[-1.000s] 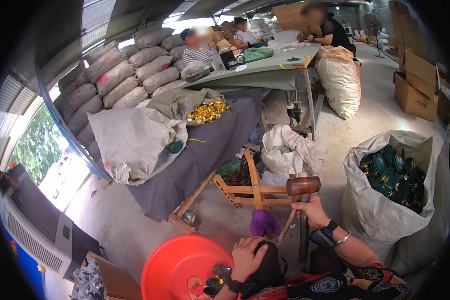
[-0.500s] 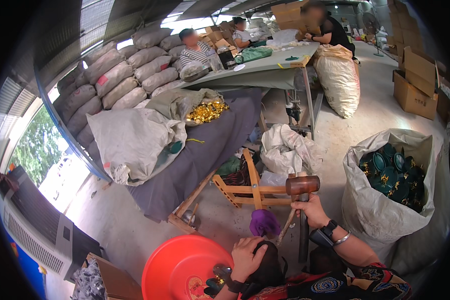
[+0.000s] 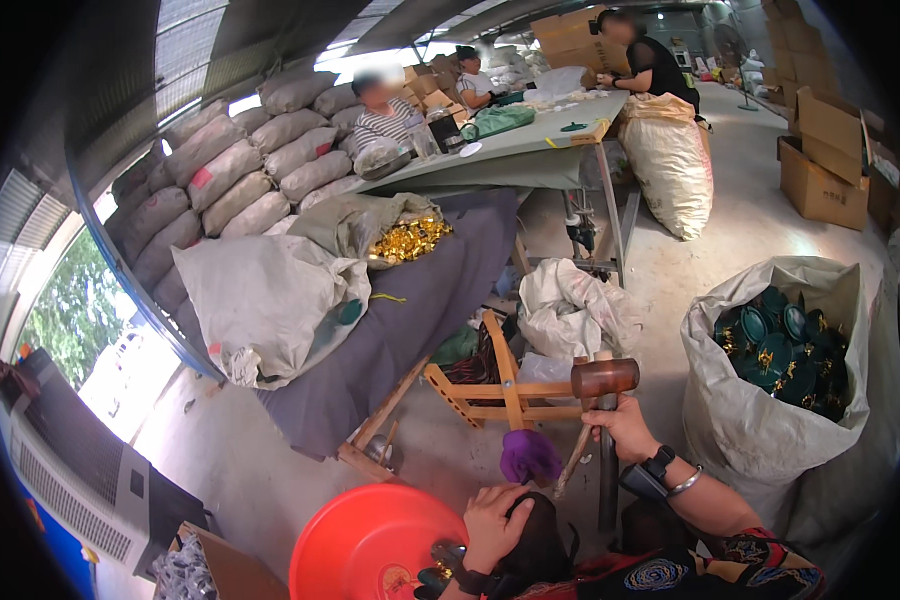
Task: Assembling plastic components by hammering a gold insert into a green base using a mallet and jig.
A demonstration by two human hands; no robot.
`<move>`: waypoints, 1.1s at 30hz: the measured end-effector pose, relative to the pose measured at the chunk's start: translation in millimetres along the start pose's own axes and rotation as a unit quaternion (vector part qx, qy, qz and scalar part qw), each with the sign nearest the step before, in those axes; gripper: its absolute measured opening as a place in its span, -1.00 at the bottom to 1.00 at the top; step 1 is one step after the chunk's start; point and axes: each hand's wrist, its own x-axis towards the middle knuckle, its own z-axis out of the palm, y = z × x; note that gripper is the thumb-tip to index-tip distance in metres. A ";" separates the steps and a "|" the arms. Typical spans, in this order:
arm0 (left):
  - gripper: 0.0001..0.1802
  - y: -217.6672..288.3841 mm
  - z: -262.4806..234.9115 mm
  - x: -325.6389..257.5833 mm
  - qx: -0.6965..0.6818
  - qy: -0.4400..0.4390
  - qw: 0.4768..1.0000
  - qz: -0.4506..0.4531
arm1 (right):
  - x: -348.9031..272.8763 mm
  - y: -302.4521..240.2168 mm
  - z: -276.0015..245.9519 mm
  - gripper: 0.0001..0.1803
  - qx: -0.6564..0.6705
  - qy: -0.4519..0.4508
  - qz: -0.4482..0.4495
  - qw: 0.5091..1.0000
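My right hand [image 3: 626,429] is closed round the handle of a mallet [image 3: 604,377] with a brown, barrel-shaped head held level above the fist. A pale wooden stick [image 3: 572,462] and a dark bar [image 3: 608,478] run down below the hand; which of them belongs to the mallet I cannot tell. My left hand [image 3: 492,525] lies with its fingers spread on my dark-clothed knee. Beside it stands a red basin [image 3: 345,530] with a few dark green and gold pieces [image 3: 438,570] inside, partly hidden by my wrist. A purple cloth [image 3: 530,457] hangs just beyond that knee.
An open white sack [image 3: 735,420] of green discs with gold fittings stands at right. Ahead are a wooden frame [image 3: 510,385] and a dark-covered bench [image 3: 450,270] bearing sacks and gold pieces. People sit or stand around a green table [image 3: 530,155]. A cooler [image 3: 95,470] is at left.
The view has shifted slightly. The person standing behind the table holds their head a little further left in the picture. Both my hands keep their places, the right still on the mallet.
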 end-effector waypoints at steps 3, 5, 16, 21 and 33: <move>-0.80 -0.2 -0.3 -0.2 0.000 -0.003 1.000 -0.004 | -0.9 -0.6 1.9 -0.78 0.002 -0.001 -0.003 1.000; -0.78 -4.2 1.6 -1.2 0.006 -0.002 1.000 -0.003 | -1.8 -2.1 3.1 -0.78 0.005 -0.005 -0.008 1.000; -0.77 -8.0 3.0 -1.6 0.009 0.005 1.000 0.006 | 0.6 -0.1 3.2 -0.78 0.002 0.004 -0.007 1.000; -0.77 -6.1 3.5 -1.4 0.008 0.003 1.000 0.006 | -0.2 0.5 3.3 -0.78 0.001 0.001 -0.011 1.000; -0.79 -1.3 1.1 2.1 -0.009 -0.005 1.000 0.003 | 1.9 5.1 3.3 -0.77 -0.002 -0.013 -0.002 1.000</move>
